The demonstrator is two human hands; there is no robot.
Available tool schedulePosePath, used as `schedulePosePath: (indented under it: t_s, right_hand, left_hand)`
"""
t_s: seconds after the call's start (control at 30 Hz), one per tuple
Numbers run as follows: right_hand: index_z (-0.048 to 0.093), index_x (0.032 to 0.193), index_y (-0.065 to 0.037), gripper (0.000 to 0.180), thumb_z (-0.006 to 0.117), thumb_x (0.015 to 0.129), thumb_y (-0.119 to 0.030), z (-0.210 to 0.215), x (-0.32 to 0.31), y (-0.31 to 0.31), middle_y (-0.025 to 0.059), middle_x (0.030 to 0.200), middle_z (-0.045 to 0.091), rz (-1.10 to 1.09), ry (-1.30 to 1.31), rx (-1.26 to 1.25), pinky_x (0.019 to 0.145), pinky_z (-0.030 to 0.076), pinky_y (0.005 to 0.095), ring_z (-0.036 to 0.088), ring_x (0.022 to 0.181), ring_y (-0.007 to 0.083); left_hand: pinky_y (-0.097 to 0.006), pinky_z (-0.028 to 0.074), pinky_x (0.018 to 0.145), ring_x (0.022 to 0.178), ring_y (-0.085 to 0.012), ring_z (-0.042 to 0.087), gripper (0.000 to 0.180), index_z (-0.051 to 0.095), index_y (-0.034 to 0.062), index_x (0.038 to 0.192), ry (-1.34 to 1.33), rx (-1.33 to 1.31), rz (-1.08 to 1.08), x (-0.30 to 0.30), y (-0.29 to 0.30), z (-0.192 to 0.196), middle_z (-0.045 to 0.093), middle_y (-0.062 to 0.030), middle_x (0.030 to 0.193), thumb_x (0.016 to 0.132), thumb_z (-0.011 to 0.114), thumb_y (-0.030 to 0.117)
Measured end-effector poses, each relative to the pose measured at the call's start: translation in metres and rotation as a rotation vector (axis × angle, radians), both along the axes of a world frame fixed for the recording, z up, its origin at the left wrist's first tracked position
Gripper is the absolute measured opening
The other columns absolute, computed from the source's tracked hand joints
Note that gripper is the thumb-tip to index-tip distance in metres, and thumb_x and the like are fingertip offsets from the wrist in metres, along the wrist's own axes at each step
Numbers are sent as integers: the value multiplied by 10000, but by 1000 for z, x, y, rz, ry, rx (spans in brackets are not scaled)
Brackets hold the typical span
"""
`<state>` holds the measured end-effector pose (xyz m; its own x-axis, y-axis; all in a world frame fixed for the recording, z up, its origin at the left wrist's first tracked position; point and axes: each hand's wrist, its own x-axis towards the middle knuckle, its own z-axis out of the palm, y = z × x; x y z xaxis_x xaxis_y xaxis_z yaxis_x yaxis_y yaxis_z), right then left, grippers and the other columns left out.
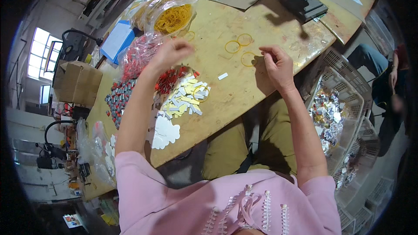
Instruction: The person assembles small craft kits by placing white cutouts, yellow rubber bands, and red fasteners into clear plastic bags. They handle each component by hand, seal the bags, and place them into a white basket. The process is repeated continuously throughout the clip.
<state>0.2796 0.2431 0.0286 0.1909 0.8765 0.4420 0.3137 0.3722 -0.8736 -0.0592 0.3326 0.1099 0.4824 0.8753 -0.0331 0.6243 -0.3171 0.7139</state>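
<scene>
- A person in a pink top sits at a cluttered surface (217, 117), both bare hands raised over its middle.
- Left hand (175, 53), left of centre, is curled beside a clear bag of red pieces (140, 56); whether its fingers grip anything cannot be told.
- Right hand (278, 66), right of centre, has its fingers bent inward, thumb near the fingertips; any small item between them cannot be made out.
- Near the right hand, a single yellow rubber band (242, 60) lies flat; just above it in the frame, two more loose bands (239, 42) lie together.
- Left of centre, supplies look plentiful: yellow and white strips (183, 99), small red parts (166, 82), grey-and-red pieces (120, 101) and white cut-outs (164, 134), with a bag of rubber bands (173, 18) at upper left.
- At right, a heap of mixed pieces (327, 115) in a plastic crate suggests work well under way; the loose piles suggest much remains.
</scene>
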Motion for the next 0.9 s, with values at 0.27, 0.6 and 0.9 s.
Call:
schedulePosePath:
  t_s: [0.27, 0.6, 0.9]
  right_hand:
    - [706, 993, -18, 151, 587, 899, -17, 1, -6, 0, 83, 848, 672, -3, -2, 29, 660, 505, 257, 624, 699, 135]
    - [705, 988, -6, 153, 585, 894, -16, -2, -3, 1, 93, 859, 668, -21, -3, 29, 676, 511, 267, 627, 714, 149]
    - [708, 976, -5, 161, 565, 902, -16, -10, -11, 6, 105, 872, 695, 11, 158, 19, 703, 541, 265, 701, 788, 152]
  left_hand:
    - [-295, 509, 665, 744, -128, 625, 127, 670, 14, 883, 162, -101, -18, 26, -100, -12, 640, -63, 802, 827, 704, 123]
    - [-235, 488, 664, 753, -60, 590, 51, 628, 45, 928, -215, -436, 128, 2, -103, 11, 625, 19, 847, 900, 667, 62]
    - [-275, 515, 718, 772, -117, 622, 169, 667, 10, 1018, -215, -47, 257, 73, -53, 14, 682, -29, 851, 904, 673, 134]
